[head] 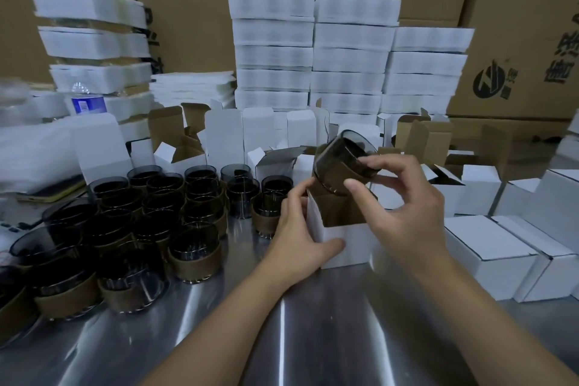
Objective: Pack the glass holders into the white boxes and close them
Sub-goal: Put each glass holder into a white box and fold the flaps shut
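Smoked-glass holder [341, 163] tilted in right hand [404, 210] over white box [347, 247].

On the worktop [313, 338], a box [347, 244] stands between our left hand [297, 229] and right hand [404, 210], a holder [341, 163] tilted above it. Holders [125, 222] crowd left of the left hand, shut boxes [501, 254] right of the right hand, stacks [313, 56] behind.

smoky dark glass holder [343, 163] with tan band, white box [344, 244]

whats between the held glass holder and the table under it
In the head view, the open white box, gripped by the left hand, stands under the glass holder.
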`<state>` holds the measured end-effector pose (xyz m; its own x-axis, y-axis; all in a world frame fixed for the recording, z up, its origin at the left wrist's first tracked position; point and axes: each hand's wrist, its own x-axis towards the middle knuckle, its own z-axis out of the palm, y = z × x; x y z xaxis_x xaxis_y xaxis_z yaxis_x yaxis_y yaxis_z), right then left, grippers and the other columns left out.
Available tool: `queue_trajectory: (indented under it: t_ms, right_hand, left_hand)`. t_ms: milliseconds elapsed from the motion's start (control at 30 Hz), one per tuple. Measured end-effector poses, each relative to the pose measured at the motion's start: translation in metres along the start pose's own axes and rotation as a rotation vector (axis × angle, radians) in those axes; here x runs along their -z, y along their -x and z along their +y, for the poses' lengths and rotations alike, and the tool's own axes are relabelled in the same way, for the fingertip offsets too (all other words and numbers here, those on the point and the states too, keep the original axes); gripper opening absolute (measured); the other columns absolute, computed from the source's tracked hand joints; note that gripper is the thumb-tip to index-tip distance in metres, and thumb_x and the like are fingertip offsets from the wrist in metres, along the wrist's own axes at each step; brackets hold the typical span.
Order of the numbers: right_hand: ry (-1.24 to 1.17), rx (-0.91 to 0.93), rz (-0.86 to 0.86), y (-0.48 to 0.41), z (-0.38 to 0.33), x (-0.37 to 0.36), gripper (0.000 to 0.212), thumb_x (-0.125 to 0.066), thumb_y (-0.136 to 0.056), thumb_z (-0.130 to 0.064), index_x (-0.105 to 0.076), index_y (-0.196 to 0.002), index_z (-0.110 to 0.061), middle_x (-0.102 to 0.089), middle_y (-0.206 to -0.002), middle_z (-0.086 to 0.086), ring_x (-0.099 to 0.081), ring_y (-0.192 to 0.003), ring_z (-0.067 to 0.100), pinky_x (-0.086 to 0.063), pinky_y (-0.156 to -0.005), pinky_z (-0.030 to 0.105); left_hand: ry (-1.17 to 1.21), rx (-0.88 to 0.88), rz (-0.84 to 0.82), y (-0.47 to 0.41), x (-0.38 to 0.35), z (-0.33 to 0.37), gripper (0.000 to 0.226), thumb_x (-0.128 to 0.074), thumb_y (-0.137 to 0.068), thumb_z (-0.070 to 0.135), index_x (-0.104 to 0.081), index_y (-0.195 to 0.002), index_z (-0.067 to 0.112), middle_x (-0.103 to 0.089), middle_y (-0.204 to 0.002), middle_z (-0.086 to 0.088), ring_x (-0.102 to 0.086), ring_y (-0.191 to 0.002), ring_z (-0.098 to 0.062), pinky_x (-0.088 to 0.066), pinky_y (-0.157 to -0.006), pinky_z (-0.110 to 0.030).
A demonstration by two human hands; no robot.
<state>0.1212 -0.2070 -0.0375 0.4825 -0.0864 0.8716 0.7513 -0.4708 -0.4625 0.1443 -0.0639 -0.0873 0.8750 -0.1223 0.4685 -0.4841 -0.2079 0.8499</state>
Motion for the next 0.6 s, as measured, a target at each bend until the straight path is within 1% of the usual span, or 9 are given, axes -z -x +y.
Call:
queue_trajectory:
  t_ms: [67, 100, 167, 233, 367, 433, 533, 567, 600]
  right_hand:
    - [0.099, 0.006, -0.053, -0.003, 0.005, 0.004, 0.026, -0.075, -0.077, -0.023, -0.059, -0.098, -0.024, -0.057, -0.092, -0.03, -0.06, -0.093, 0.002, -0.05, -0.084, 0.014]
    - [0.154, 0.014, -0.085, -0.005, 0.006, 0.006, 0.025, -0.077, -0.077, -0.021, -0.062, -0.098, -0.019, -0.058, -0.091, -0.026, -0.06, -0.092, 0.004, -0.05, -0.084, 0.015]
    - [0.243, 0.044, -0.141, -0.007, 0.007, 0.01, 0.024, -0.078, -0.077, -0.016, -0.067, -0.098, -0.012, -0.062, -0.091, -0.013, -0.061, -0.09, 0.01, -0.051, -0.083, 0.023]
    - [0.303, 0.07, -0.212, -0.009, 0.006, 0.013, 0.024, -0.079, -0.075, -0.016, -0.069, -0.097, -0.011, -0.066, -0.091, -0.005, -0.062, -0.089, 0.014, -0.052, -0.08, 0.028]
    - [0.423, 0.107, -0.365, -0.011, 0.005, 0.017, 0.022, -0.08, -0.073, -0.019, -0.068, -0.092, -0.014, -0.068, -0.088, -0.003, -0.062, -0.084, 0.019, -0.046, -0.071, 0.027]
    - [0.467, 0.079, -0.435, -0.011, 0.006, 0.017, 0.021, -0.079, -0.074, -0.02, -0.068, -0.092, -0.015, -0.068, -0.09, -0.003, -0.061, -0.09, 0.021, -0.037, -0.077, 0.026]
    - [0.488, 0.031, -0.494, -0.012, 0.008, 0.017, 0.017, -0.077, -0.076, -0.023, -0.071, -0.089, -0.017, -0.069, -0.097, -0.002, -0.055, -0.11, 0.02, -0.024, -0.09, 0.019]
    - [0.499, 0.022, -0.509, -0.013, 0.009, 0.017, 0.012, -0.076, -0.077, -0.025, -0.073, -0.086, -0.018, -0.068, -0.095, -0.003, -0.053, -0.112, 0.017, -0.021, -0.094, 0.018]
    - [0.511, 0.017, -0.533, -0.013, 0.01, 0.017, 0.008, -0.075, -0.078, -0.026, -0.074, -0.082, -0.019, -0.068, -0.09, -0.007, -0.053, -0.11, 0.014, -0.02, -0.1, 0.021]
  left_hand:
    - [-0.045, 0.025, -0.022, -0.001, -0.001, -0.005, 0.085, -0.075, -0.054, 0.038, -0.023, -0.118, 0.057, -0.044, -0.131, 0.007, -0.049, -0.119, -0.01, -0.045, -0.1, -0.03]
    - [-0.04, 0.024, -0.03, 0.0, -0.001, -0.009, 0.086, -0.077, -0.056, 0.036, -0.022, -0.119, 0.056, -0.044, -0.13, 0.009, -0.049, -0.118, -0.006, -0.045, -0.1, -0.03]
    - [-0.037, 0.038, -0.035, 0.0, 0.0, -0.01, 0.088, -0.08, -0.058, 0.033, -0.022, -0.12, 0.055, -0.045, -0.126, 0.011, -0.049, -0.116, -0.001, -0.045, -0.1, -0.03]
    - [-0.032, 0.042, -0.039, 0.0, 0.0, -0.011, 0.088, -0.08, -0.059, 0.031, -0.022, -0.121, 0.053, -0.045, -0.125, 0.01, -0.048, -0.115, 0.0, -0.044, -0.1, -0.029]
    - [-0.036, 0.042, -0.049, -0.001, 0.0, -0.012, 0.09, -0.082, -0.063, 0.027, -0.022, -0.127, 0.05, -0.046, -0.126, 0.008, -0.047, -0.117, -0.001, -0.042, -0.098, -0.024]
    - [-0.044, 0.041, -0.052, -0.001, 0.001, -0.014, 0.093, -0.082, -0.065, 0.026, -0.021, -0.13, 0.048, -0.046, -0.126, 0.007, -0.047, -0.117, -0.001, -0.04, -0.096, -0.02]
    - [-0.047, 0.036, -0.059, -0.001, 0.001, -0.016, 0.093, -0.082, -0.063, 0.029, -0.021, -0.13, 0.049, -0.045, -0.127, 0.007, -0.047, -0.117, -0.002, -0.04, -0.094, -0.018]
    - [-0.054, 0.037, -0.061, -0.001, 0.0, -0.016, 0.093, -0.082, -0.062, 0.031, -0.021, -0.13, 0.05, -0.045, -0.126, 0.008, -0.047, -0.116, 0.0, -0.04, -0.093, -0.016]
    - [-0.061, 0.037, -0.062, -0.001, 0.0, -0.016, 0.093, -0.081, -0.061, 0.033, -0.021, -0.129, 0.051, -0.046, -0.125, 0.01, -0.046, -0.114, 0.004, -0.039, -0.091, -0.011]
